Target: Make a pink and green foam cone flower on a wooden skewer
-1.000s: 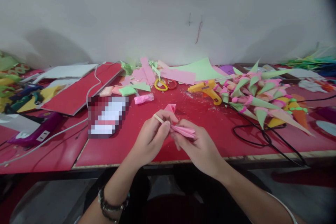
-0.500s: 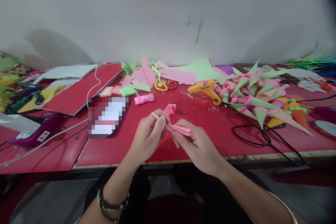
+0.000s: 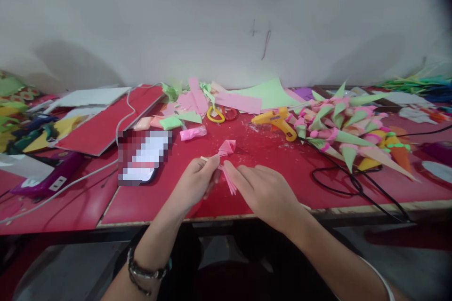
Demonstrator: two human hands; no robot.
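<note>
My left hand (image 3: 199, 181) is closed, its thumb and fingers pinching a pleated strip of pink paper (image 3: 230, 183) near its top. A thin pale stick (image 3: 204, 158) pokes out beside that thumb. My right hand (image 3: 266, 193) is closed too, its index fingertip pressing the pink paper beside the left thumb. The pleats hang down between both hands, over the red tabletop (image 3: 158, 207). Just beyond my fingers is a folded pink paper piece (image 3: 227, 147); whether it joins the held strip is hidden.
A yellow glue gun (image 3: 278, 121) lies beside a heap of paper cones (image 3: 348, 124), its black cord (image 3: 328, 193) looping rightward. Yellow-handled scissors (image 3: 215, 115), a pink packet (image 3: 193, 133) and paper scraps (image 3: 240, 102) lie behind. Leftward are a phone (image 3: 146, 157) and purple power strip (image 3: 58, 176).
The pleated paper has swung from pointing right to hanging down towards me. My right hand has turned over and moved its fingertips up close to the left thumb.
</note>
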